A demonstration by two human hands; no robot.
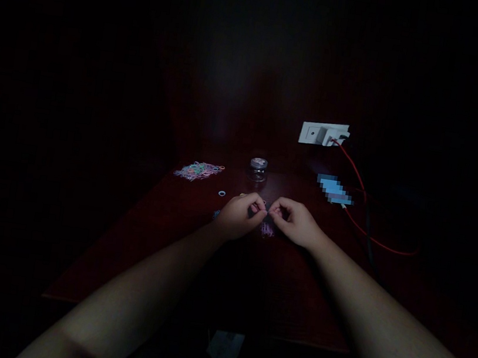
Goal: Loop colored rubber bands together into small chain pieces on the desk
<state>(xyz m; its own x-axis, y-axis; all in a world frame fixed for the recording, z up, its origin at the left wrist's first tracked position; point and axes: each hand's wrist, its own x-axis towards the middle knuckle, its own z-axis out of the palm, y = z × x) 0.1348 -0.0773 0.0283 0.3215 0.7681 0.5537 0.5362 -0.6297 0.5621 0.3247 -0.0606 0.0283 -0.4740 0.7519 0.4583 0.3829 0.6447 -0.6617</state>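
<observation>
My left hand (pixel 241 215) and my right hand (pixel 294 220) meet at the fingertips over the dark red table (pixel 143 231). Both are pinched closed; whatever lies between the fingertips is too small and dark to make out. Just below them is a small bunch of purple bands (pixel 267 230). Some blue bands (pixel 216 214) show at the left edge of my left hand, which partly hides them. One light blue band (pixel 221 193) lies alone farther back. At the back left is a pile of mixed pastel bands (pixel 199 171).
A clear round jar (pixel 258 170) stands behind my hands. To the right lies a pixelated blue phone-like object (pixel 334 189) on a red cable (pixel 353 221), which runs to a charger (pixel 328 136) in the white wall socket (pixel 312 133). A dark cable hangs beside it.
</observation>
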